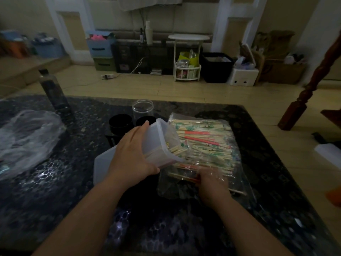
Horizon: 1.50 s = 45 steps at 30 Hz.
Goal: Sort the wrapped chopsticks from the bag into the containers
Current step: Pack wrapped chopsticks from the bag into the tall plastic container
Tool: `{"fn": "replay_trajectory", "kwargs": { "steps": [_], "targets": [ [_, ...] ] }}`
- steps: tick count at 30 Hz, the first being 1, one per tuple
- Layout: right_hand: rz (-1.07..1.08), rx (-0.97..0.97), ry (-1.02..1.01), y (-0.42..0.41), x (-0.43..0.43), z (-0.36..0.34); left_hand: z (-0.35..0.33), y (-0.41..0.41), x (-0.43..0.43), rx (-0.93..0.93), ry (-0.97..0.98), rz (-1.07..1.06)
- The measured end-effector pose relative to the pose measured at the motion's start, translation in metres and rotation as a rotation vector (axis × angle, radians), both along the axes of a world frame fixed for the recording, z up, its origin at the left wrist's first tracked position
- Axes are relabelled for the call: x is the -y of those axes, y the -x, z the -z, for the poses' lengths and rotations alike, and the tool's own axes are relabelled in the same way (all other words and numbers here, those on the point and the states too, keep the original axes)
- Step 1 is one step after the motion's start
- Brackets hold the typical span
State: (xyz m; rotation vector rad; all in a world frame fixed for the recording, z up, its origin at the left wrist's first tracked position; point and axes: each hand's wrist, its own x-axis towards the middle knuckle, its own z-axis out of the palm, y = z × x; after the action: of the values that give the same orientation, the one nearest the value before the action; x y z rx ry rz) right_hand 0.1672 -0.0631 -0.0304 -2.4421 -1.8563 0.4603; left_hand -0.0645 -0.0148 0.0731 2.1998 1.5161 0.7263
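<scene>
On the dark table (55, 182), my left hand (132, 154) gripped a tilted translucent container (158, 143) against the clear bag (238, 174). Inside, my right hand (212, 183) pinched wrapped chopsticks (203, 141), likely light, stiff and slippery, best held mid-length.

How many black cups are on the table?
2. The left black cup sits beyond the left hand; the right black cup is beside it, before the clear jar, partly hidden by the tilted box. Others may be hidden.

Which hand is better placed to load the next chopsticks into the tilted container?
Right. The right hand already grips chopsticks inside the bag, just below the container mouth. The left hand is occupied holding the container tilted toward the bag.
</scene>
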Motion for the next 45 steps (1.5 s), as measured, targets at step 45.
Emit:
{"fn": "replay_trajectory", "kwargs": {
  "steps": [45],
  "targets": [
    [-0.176, 0.125, -1.215, 0.017, 0.023, -0.107, 0.008, 0.001, -0.009, 0.016, -0.047, 0.016]
  ]
}}
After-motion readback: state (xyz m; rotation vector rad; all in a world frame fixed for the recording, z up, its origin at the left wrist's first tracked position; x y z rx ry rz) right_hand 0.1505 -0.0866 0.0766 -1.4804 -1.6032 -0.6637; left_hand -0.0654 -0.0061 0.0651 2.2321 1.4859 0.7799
